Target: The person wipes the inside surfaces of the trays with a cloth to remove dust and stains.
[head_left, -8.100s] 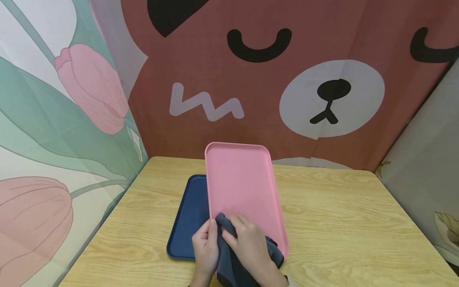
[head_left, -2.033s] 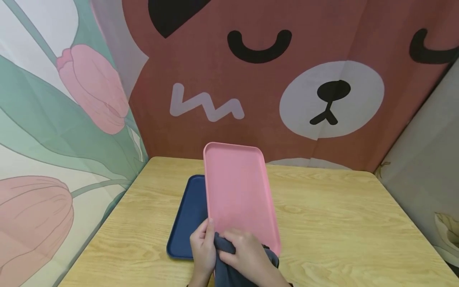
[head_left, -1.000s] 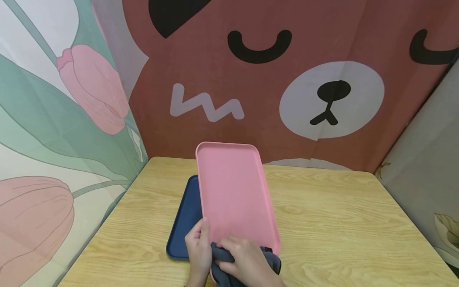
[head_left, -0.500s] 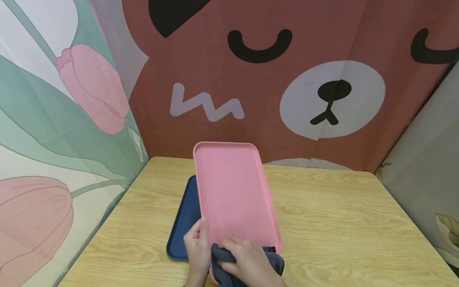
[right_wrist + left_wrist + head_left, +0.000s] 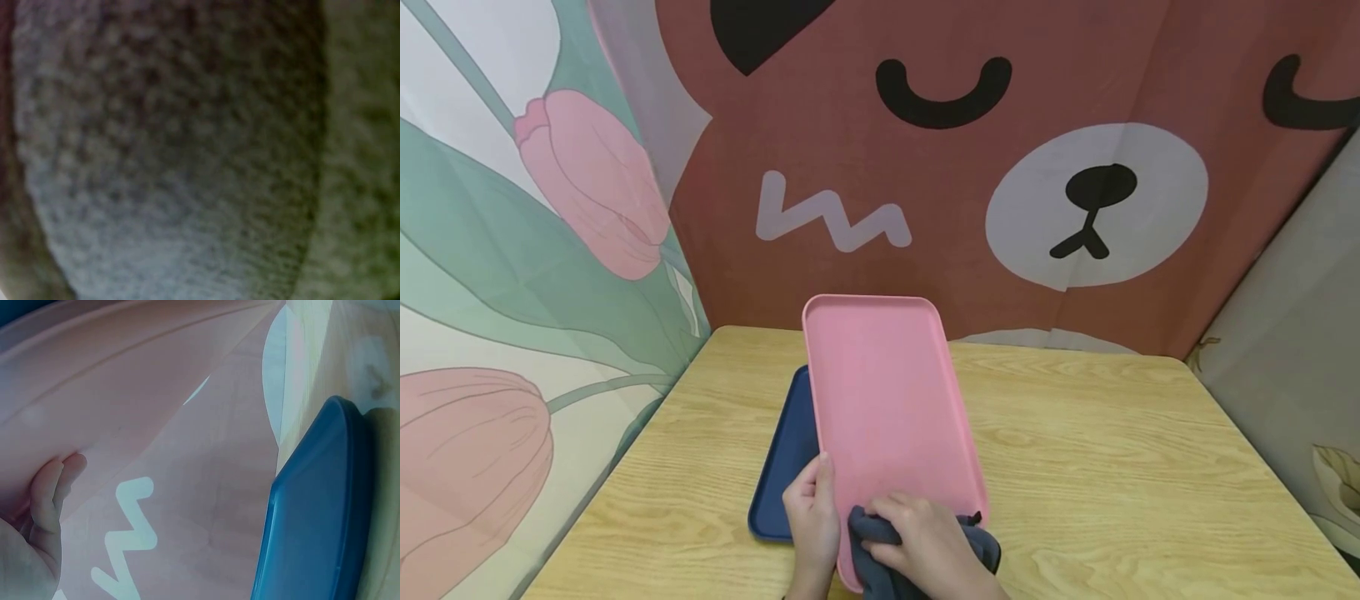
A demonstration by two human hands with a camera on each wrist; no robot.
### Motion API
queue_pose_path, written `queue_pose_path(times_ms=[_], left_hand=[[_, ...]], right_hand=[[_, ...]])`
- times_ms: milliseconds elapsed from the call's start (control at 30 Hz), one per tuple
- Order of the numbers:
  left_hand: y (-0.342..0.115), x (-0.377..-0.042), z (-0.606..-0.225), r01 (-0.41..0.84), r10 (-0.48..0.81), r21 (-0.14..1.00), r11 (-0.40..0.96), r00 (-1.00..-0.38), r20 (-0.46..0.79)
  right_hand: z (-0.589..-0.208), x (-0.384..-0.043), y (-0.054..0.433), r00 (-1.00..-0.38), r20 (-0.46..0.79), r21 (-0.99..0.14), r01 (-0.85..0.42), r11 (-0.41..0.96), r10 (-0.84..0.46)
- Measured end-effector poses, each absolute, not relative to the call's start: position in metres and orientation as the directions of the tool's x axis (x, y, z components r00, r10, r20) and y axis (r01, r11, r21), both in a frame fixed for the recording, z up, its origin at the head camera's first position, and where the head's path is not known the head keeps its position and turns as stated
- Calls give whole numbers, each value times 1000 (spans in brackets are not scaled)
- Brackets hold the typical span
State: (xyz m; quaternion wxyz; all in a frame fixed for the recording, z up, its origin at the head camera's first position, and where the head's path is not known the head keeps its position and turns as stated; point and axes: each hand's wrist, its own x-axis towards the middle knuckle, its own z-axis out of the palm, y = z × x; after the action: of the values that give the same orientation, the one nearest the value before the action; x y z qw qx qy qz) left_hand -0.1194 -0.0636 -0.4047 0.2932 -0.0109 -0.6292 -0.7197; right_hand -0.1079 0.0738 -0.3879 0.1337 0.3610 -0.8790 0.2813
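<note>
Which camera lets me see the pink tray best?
The head view: nearly the whole pink tray shows; the dark cloth and right hand cover only some of the bottom. The left wrist view has just a cut-off piece, gripped by the left hand. The right wrist view is too blurry to make it out.

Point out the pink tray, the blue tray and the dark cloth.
Pink tray (image 5: 889, 404), head view: middle of its face.
Blue tray (image 5: 785, 471), head view: uncovered left part.
Dark cloth (image 5: 880, 577), head view: lower left fold.

Wood-grain table (image 5: 1112, 450) before a brown bear-print backdrop (image 5: 850, 150), tulip-print cloth (image 5: 497, 250) at left.
</note>
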Motion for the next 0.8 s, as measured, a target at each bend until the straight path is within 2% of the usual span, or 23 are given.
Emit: queue_pose_path(times_ms=[800], left_hand=[[-65,-120,-402,475,-403,879,-29,-811,425]], right_hand=[[-387,-112,84,-792,312,-501,-606,618,-524]])
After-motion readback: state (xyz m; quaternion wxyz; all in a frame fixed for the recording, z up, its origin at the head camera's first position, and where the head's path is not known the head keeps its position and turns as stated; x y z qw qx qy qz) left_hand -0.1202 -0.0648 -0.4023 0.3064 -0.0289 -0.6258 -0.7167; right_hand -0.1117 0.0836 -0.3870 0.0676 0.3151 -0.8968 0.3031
